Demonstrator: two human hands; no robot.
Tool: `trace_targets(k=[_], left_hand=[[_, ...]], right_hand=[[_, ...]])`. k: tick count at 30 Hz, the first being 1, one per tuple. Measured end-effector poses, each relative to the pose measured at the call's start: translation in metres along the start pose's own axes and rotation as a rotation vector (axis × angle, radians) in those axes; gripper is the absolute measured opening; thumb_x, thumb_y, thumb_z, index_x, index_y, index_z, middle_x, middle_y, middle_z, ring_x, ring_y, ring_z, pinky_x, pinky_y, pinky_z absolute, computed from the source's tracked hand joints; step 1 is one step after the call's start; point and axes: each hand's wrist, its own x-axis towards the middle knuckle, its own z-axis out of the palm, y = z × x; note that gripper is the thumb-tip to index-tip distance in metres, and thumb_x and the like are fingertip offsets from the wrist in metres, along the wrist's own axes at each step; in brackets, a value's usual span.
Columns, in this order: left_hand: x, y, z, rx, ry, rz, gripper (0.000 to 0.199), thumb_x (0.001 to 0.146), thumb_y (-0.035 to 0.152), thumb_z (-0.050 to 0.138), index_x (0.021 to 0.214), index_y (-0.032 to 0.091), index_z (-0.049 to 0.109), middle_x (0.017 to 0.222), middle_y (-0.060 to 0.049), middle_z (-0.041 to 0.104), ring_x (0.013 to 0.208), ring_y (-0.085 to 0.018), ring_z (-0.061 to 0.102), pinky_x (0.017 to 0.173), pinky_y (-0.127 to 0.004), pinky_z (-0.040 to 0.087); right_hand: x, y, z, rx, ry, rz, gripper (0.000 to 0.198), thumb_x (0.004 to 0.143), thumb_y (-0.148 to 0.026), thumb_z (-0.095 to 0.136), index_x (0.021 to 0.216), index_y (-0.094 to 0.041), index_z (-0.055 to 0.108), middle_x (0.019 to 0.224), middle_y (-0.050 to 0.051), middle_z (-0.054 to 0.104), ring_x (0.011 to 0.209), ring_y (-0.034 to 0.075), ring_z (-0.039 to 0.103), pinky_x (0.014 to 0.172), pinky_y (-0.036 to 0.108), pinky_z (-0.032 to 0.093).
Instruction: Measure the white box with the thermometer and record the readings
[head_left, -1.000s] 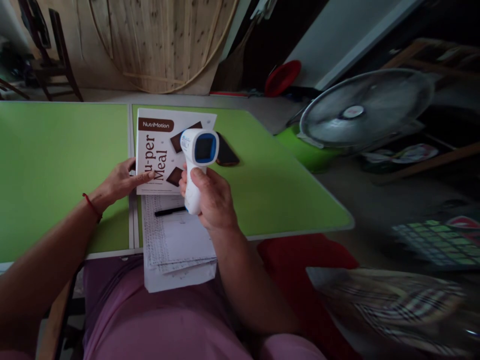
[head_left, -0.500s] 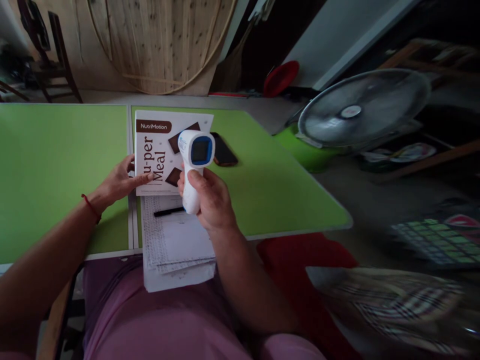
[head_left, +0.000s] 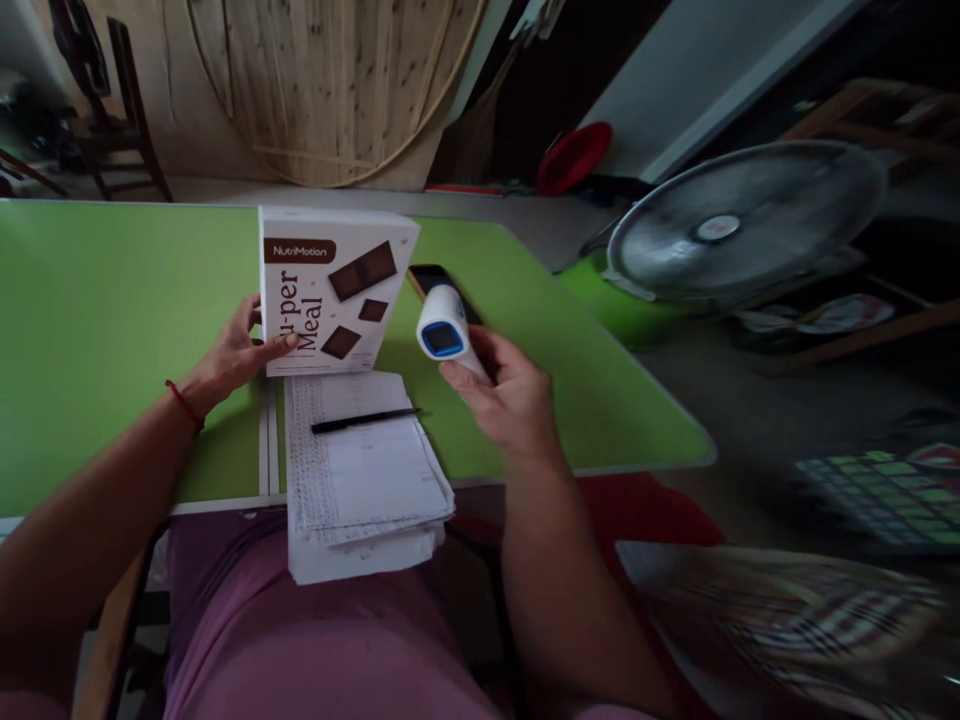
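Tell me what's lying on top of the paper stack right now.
A black pen lies across the upper part of the paper stack. The white box, steadied by the left hand, hides the stack's far edge, so anything under it cannot be seen.

In front of you stands a bright green table with a pale rim [head_left: 112, 330], its top split by a narrow seam [head_left: 264, 440] into a left panel and a right panel. On the right panel, close to the seam, a white printed carton with brown chocolate squares [head_left: 334, 290] stands on the surface. Just in front of the carton lies a stack of white printed paper sheets [head_left: 360, 480], its near end hanging over the table's front edge. A slim black pen [head_left: 365, 420] rests across the sheets. Behind the carton's right corner lies a dark flat phone [head_left: 431, 277]
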Motion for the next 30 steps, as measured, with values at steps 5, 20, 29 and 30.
trace_targets(k=[5, 20, 29, 30], left_hand=[[0.002, -0.003, -0.003, -0.014, -0.004, 0.006, 0.078, 0.074, 0.049, 0.092, 0.131, 0.016, 0.05, 0.136, -0.02, 0.065, 0.123, -0.034, 0.067, 0.093, -0.044, 0.064], [0.004, -0.005, -0.012, 0.397, 0.092, -0.005, 0.104, 0.049, 0.046, 0.103, 0.134, 0.016, 0.051, 0.131, -0.021, 0.06, 0.119, -0.041, 0.062, 0.096, -0.055, 0.06], [-0.008, 0.022, -0.012, 0.948, -0.248, -0.236, 0.053, 0.072, 0.06, 0.085, 0.05, 0.023, 0.055, 0.053, -0.003, 0.051, 0.052, -0.019, 0.046, 0.055, -0.033, 0.033], [-0.009, 0.027, -0.008, 0.936, -0.334, -0.245, 0.051, 0.073, 0.056, 0.085, 0.049, 0.022, 0.055, 0.052, -0.002, 0.053, 0.049, -0.017, 0.045, 0.054, -0.032, 0.03]], right_hand=[[-0.002, 0.03, -0.003, -0.168, 0.029, 0.005, 0.07, 0.072, -0.068, 0.076, 0.121, -0.019, 0.074, 0.115, 0.017, 0.079, 0.098, 0.033, 0.075, 0.088, 0.052, 0.06], [0.019, 0.047, -0.001, -0.411, -0.118, -0.09, 0.046, 0.074, -0.043, 0.081, 0.115, -0.02, 0.079, 0.112, 0.015, 0.081, 0.102, 0.035, 0.075, 0.094, 0.056, 0.058], [0.028, 0.046, 0.007, -0.467, -0.237, -0.158, 0.035, 0.076, -0.031, 0.083, 0.11, -0.022, 0.08, 0.11, 0.013, 0.08, 0.105, 0.036, 0.074, 0.098, 0.058, 0.056], [0.027, 0.047, 0.007, -0.465, -0.233, -0.165, 0.034, 0.077, -0.032, 0.083, 0.109, -0.022, 0.08, 0.111, 0.013, 0.08, 0.105, 0.036, 0.074, 0.098, 0.058, 0.056]])
